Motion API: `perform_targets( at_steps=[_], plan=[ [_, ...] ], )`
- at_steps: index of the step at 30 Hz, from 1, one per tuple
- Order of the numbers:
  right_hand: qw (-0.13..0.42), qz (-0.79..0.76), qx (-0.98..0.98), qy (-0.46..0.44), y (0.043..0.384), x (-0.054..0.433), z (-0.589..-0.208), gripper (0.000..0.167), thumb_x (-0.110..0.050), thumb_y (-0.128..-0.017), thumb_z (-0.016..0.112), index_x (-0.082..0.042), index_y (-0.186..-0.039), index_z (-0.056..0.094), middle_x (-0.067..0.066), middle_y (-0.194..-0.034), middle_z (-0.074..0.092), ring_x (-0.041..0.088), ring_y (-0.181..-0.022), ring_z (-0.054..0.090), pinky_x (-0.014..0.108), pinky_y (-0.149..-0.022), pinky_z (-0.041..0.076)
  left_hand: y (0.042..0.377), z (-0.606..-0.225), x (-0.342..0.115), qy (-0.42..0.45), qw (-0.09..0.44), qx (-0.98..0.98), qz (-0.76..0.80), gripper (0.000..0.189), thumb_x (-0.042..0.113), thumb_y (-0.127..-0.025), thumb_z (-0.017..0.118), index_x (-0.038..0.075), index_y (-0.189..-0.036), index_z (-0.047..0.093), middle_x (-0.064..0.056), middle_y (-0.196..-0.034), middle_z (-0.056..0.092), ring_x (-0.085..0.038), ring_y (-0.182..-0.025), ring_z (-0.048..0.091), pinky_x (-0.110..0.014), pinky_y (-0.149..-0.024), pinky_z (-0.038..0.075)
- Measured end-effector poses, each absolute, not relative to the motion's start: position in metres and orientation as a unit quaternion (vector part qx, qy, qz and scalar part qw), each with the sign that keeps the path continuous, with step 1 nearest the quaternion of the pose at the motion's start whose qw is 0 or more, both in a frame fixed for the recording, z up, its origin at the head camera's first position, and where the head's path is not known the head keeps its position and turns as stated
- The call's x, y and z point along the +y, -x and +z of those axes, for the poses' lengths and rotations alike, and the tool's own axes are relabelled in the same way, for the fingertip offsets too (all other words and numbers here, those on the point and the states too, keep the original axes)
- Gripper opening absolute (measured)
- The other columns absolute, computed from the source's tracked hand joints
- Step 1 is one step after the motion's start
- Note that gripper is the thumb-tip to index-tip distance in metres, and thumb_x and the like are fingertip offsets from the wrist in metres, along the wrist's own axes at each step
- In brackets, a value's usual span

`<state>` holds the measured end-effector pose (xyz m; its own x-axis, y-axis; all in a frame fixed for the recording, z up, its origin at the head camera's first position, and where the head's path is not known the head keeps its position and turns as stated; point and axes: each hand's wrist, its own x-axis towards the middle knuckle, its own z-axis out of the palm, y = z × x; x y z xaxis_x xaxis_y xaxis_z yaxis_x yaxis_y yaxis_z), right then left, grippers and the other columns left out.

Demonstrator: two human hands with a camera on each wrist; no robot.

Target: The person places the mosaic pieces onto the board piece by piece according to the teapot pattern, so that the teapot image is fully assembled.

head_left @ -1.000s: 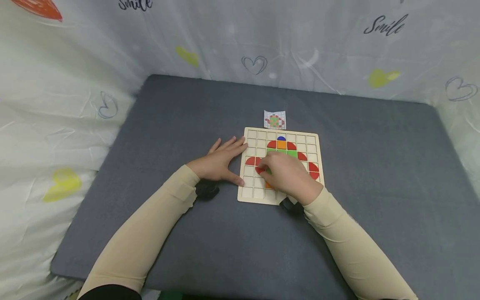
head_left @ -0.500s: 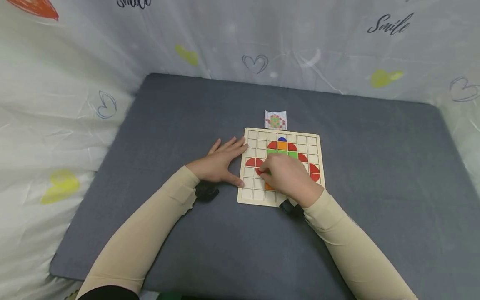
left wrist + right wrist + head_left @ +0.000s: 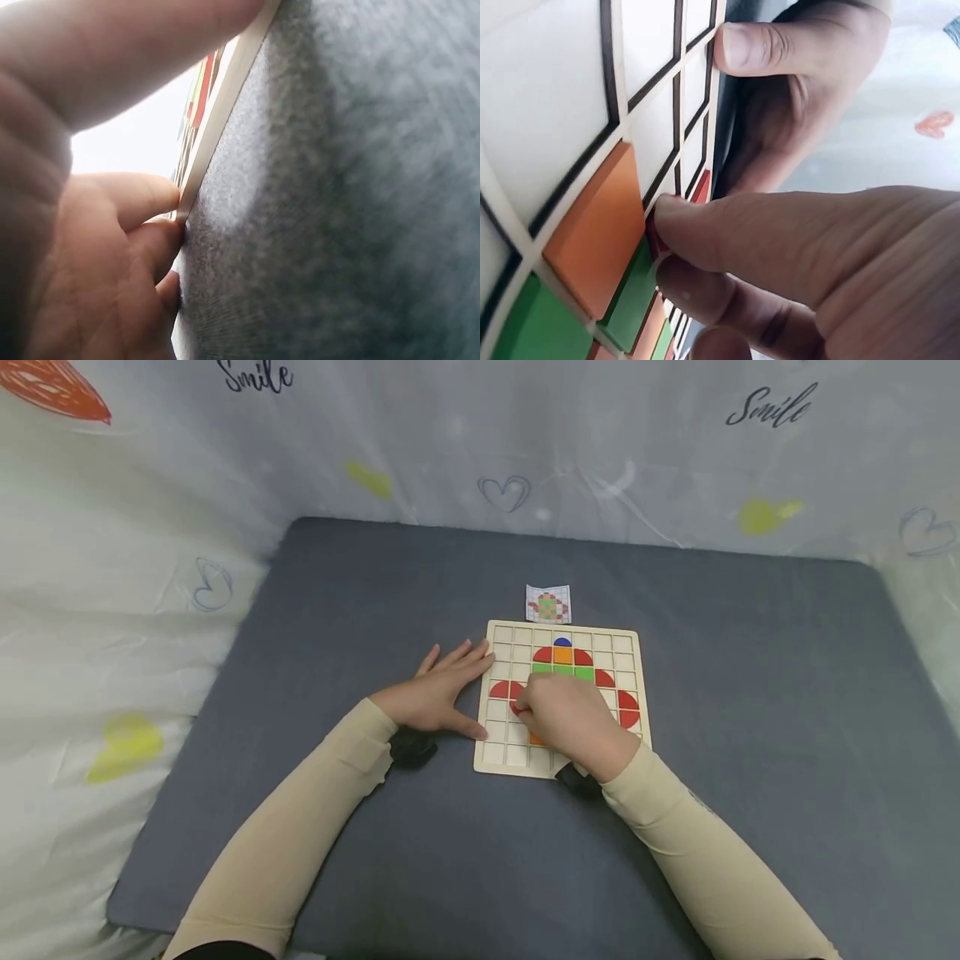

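Observation:
A wooden grid board (image 3: pixel 517 756) lies on the table with flat coloured tiles in several cells. My left hand (image 3: pixel 431 700) rests at its left side, fingers spread, thumb and fingertips touching the edge. Over the board's middle, my right hand (image 3: pixel 577 718) has thumb and index finger on a red tile (image 3: pixel 654 238), which they pinch at its cell and mostly cover. An orange tile (image 3: pixel 600 232) and a green tile (image 3: pixel 536 322) sit beside it in the right wrist view. Farther up are a blue half-round tile (image 3: pixel 562 642) and red quarter-round tiles (image 3: pixel 543 655). My right hand hides the central cells.
A small printed card (image 3: pixel 548 604) with a coloured grid picture lies just beyond the board's far edge. The table (image 3: pixel 375 577) has a dark grey cover. White printed cloth (image 3: pixel 450 435) hangs behind it and at the left.
The right thumb and index finger have shifted slightly at the same red tile, and the green between them is now hidden. The left hand stays against the board's edge.

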<state>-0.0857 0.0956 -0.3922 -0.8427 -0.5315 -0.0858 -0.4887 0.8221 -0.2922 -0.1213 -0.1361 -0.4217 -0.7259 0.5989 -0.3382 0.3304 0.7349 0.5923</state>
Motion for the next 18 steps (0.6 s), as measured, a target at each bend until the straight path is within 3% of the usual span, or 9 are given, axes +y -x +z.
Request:
perform_targets(
  at_steps=[8, 18],
  plan=[
    [0.056, -0.091, 0.953, 0.285, 0.0825, 0.0915, -0.3896, 0.019, -0.008, -0.096, 0.071, -0.016, -0.084, 0.083, -0.001, -0.073, 0.06, 0.016, -0.057, 0.053, 0.031, -0.044, 0.043, 0.1222, -0.4199, -0.1357, -0.264, 0.264, 0.892, 0.254, 0.121, 0.057, -0.083, 0.086, 0.022, -0.171, 0.011, 0.005, -0.177, -0.006, -0.018, -0.162, -0.015, -0.052, -0.127, -0.018],
    [0.049, -0.082, 0.952, 0.291, 0.0816, 0.0883, -0.3928, 0.018, -0.007, -0.095, 0.072, -0.016, -0.084, 0.083, 0.0, -0.075, 0.061, 0.016, -0.059, 0.054, 0.03, -0.045, 0.045, 0.1234, -0.4211, -0.1369, -0.268, 0.272, 0.891, 0.246, 0.12, 0.054, -0.085, 0.085, 0.021, -0.171, 0.01, 0.004, -0.177, -0.008, -0.02, -0.162, -0.015, -0.053, -0.126, -0.018]
  ],
)
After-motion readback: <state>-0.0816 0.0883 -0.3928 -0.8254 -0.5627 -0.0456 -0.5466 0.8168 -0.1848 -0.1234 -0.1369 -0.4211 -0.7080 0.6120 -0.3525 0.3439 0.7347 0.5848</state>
